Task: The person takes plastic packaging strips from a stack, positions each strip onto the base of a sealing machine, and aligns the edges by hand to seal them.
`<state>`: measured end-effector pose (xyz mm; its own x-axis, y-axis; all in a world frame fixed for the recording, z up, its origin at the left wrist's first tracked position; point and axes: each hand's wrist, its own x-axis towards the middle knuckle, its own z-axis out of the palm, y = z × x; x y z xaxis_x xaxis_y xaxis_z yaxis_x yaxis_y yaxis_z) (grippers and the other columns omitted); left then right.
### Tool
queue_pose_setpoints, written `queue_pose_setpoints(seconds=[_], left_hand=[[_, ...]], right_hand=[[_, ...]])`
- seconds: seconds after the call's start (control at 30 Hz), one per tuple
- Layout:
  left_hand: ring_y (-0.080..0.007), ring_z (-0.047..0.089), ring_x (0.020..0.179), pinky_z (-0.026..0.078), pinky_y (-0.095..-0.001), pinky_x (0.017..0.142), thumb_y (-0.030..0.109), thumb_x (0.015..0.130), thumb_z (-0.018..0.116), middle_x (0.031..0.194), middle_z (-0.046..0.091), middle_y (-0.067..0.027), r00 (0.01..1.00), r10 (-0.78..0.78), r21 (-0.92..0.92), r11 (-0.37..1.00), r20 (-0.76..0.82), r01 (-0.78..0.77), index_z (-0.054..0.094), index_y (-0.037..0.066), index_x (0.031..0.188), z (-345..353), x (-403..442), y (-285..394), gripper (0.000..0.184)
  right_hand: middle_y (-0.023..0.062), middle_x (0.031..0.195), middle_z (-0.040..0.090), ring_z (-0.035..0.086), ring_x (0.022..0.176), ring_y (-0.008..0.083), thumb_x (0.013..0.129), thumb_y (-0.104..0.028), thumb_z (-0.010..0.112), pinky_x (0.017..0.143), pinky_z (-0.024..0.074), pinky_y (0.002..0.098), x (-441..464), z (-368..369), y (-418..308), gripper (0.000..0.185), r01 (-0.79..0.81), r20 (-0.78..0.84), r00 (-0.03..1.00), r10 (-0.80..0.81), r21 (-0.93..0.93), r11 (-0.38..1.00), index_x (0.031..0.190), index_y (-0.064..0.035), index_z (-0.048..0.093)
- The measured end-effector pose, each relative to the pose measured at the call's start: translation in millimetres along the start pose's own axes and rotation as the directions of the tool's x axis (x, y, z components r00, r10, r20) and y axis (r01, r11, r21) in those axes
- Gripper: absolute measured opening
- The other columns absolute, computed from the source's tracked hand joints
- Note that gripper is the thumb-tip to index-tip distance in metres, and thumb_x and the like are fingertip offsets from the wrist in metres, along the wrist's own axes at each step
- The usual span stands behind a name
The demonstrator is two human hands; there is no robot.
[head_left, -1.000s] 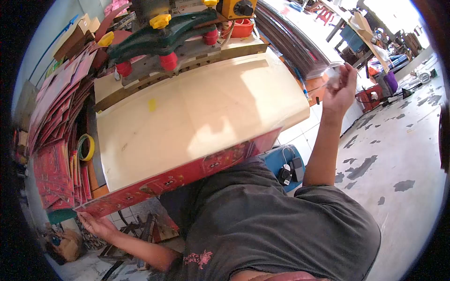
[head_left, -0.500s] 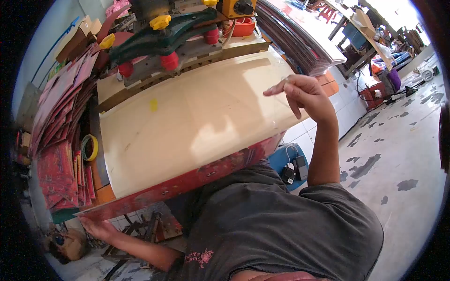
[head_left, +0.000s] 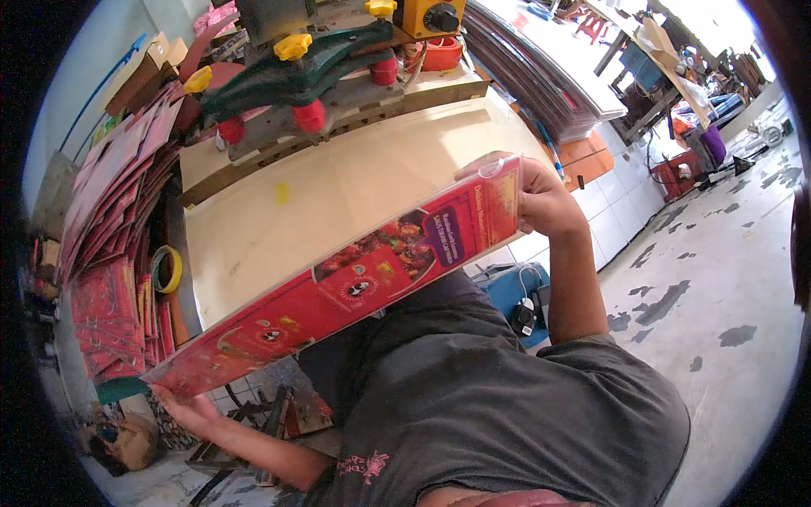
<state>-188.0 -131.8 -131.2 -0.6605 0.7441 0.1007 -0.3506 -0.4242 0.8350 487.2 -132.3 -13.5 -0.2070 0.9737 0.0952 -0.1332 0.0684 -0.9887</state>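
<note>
A long red printed sheet [head_left: 363,283] with food pictures and a glossy face is tilted up along the near edge of the table. My right hand [head_left: 545,194] is closed on its right end, thumb and fingers around the corner. At the lower left corner, my left hand [head_left: 190,411] pinches the other end, its fingertips partly behind the sheet. Behind the sheet lies a cream board [head_left: 338,186] with a small yellow mark, under the front bar of a machine [head_left: 296,80] that has green arms, yellow knobs and red feet.
Red printed pieces [head_left: 110,313] are piled at the left, beside a roll of yellow tape [head_left: 166,269]. A tall stack of flat sheets [head_left: 541,76] stands at the back right. A blue container [head_left: 507,291] with a charger and cable sits beyond my lap.
My right hand has closed on the right end of the red sheet, which has tilted up to show its printed face. My left hand stays at the left corner.
</note>
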Motion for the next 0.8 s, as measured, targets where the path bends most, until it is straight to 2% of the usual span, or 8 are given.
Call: queue_pose_setpoints(seconds=[0.13, 0.2, 0.27, 0.37, 0.47, 0.6, 0.77, 0.8], left_hand=[[-0.0245, 0.063, 0.119, 0.048, -0.0428, 0.106, 0.031, 0.103, 0.068, 0.132, 0.068, -0.0099, 0.998, -0.039, -0.01, 0.999, -0.049, 0.039, 0.062, 0.006, 0.139, 12, -5, 2, 0.044], [-0.0236, 0.064, 0.117, 0.049, -0.0414, 0.105, 0.03, 0.103, 0.068, 0.131, 0.068, -0.009, 0.997, -0.062, -0.034, 0.997, 0.052, 0.064, 0.063, 0.006, 0.138, -5, 1, -2, 0.042], [-0.0227, 0.064, 0.116, 0.05, -0.04, 0.104, 0.028, 0.103, 0.068, 0.129, 0.069, -0.0081, 0.985, -0.082, -0.054, 0.994, 0.151, 0.091, 0.063, 0.007, 0.137, -5, 0, -3, 0.041], [-0.0209, 0.065, 0.113, 0.051, -0.0381, 0.102, 0.026, 0.103, 0.068, 0.125, 0.07, -0.0062, 0.995, -0.09, 0.01, 0.996, 0.05, 0.09, 0.064, 0.007, 0.135, -5, -1, -6, 0.038], [-0.0203, 0.065, 0.115, 0.051, -0.0385, 0.103, 0.025, 0.104, 0.067, 0.127, 0.069, -0.0063, 0.988, -0.122, -0.024, 0.992, 0.09, 0.125, 0.064, 0.006, 0.135, -1, -4, -6, 0.037], [-0.0201, 0.062, 0.118, 0.049, -0.0397, 0.105, 0.025, 0.104, 0.067, 0.13, 0.067, -0.007, 0.994, -0.082, -0.038, 0.996, 0.066, 0.085, 0.061, 0.005, 0.139, 8, -10, -6, 0.04], [-0.0208, 0.061, 0.122, 0.047, -0.0416, 0.109, 0.025, 0.104, 0.067, 0.134, 0.065, -0.0083, 0.996, -0.082, -0.016, 0.996, 0.035, 0.082, 0.058, 0.004, 0.143, 15, -16, -2, 0.045], [-0.0213, 0.061, 0.122, 0.047, -0.0418, 0.109, 0.026, 0.104, 0.067, 0.135, 0.065, -0.0086, 0.996, -0.078, -0.01, 0.997, 0.049, 0.078, 0.057, 0.004, 0.144, 13, -15, -2, 0.046]], right_hand=[[0.0093, 0.109, 0.07, 0.064, 0.082, 0.0071, 0.092, -0.013, 0.076, 0.065, 0.0515, 0.0218, 8, 24, -15, 0.046, 0.127, -0.056, 0.991, -0.125, 0.046, 0.991, 0.131, 0.0093, 0.063], [0.0133, 0.13, 0.067, 0.068, 0.108, 0.0155, 0.091, -0.017, 0.078, 0.095, 0.0535, 0.0301, 8, 5, -6, 0.057, 0.168, 0.147, 0.973, -0.175, 0.06, 0.984, 0.139, 0.0075, 0.059], [0.0139, 0.131, 0.067, 0.068, 0.11, 0.0162, 0.091, -0.02, 0.079, 0.096, 0.0531, 0.0315, 7, 4, 5, 0.058, 0.19, 0.174, 0.963, -0.206, 0.107, 0.976, 0.138, 0.0075, 0.06], [0.0158, 0.129, 0.068, 0.068, 0.11, 0.0184, 0.09, -0.025, 0.081, 0.097, 0.0537, 0.035, 8, 2, 9, 0.058, 0.219, 0.23, 0.941, -0.247, 0.142, 0.965, 0.135, 0.0071, 0.063], [0.0162, 0.124, 0.071, 0.068, 0.11, 0.0206, 0.09, -0.024, 0.081, 0.096, 0.0547, 0.0371, 3, -11, 24, 0.054, 0.213, 0.391, 0.877, -0.28, 0.206, 0.955, 0.132, 0.0061, 0.064], [0.0099, 0.105, 0.072, 0.068, 0.092, 0.0142, 0.098, -0.029, 0.073, 0.08, 0.0554, 0.0314, -9, -2, 25, 0.039, 0.203, -0.045, 0.979, -0.199, 0.119, 0.972, 0.12, 0.0026, 0.066], [-0.0026, 0.073, 0.058, 0.054, 0.061, 0.0022, 0.106, -0.027, 0.06, 0.053, 0.0482, 0.0175, 0, -4, -2, 0.027, 0.126, -0.038, 0.992, -0.121, 0.39, 0.912, 0.094, -0.0033, 0.058], [-0.0055, 0.068, 0.049, 0.043, 0.056, 0.0011, 0.107, -0.029, 0.057, 0.049, 0.037, 0.0174, 2, -1, -6, 0.029, 0.157, -0.111, 0.986, -0.121, 0.417, 0.895, 0.086, -0.0087, 0.054]])
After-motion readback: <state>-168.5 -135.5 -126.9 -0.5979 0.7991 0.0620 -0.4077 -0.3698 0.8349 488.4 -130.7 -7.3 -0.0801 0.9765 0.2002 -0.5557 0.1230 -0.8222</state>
